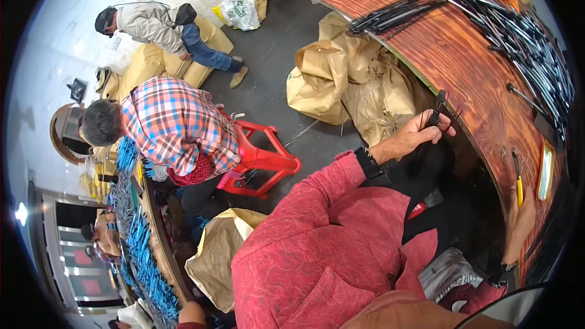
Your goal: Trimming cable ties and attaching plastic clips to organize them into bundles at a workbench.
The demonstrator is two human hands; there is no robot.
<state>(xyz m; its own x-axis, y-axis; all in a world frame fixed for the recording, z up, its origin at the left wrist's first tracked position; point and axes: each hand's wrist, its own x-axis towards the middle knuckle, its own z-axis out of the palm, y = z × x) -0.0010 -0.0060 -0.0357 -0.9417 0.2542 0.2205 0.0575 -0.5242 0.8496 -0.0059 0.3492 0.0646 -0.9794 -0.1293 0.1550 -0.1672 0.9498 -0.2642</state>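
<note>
My left hand (pixel 420 133), with a black band at the wrist, is closed around a small black piece (pixel 434 116) with thin, wire-like ends sticking out. It is held beside the near edge of the wooden table (pixel 472 79). At the lower right, my right hand (pixel 521 222) is over the tabletop, its fingers closed on the end of a slim hand tool with a yellow handle (pixel 520 190). The tool's dark tip points away from me; its exact kind is unclear. A shallow, pale oblong tray (pixel 545 172) sits just to the right of that tool.
Long black rods (pixel 518 42) are heaped along the table's far side, with a smaller black bundle (pixel 396 13) near its edge. Crumpled brown sacks (pixel 372 85) lie left of the table. A person in a plaid shirt (pixel 177 125) sits on a red stool (pixel 268 152); another bends near sacks.
</note>
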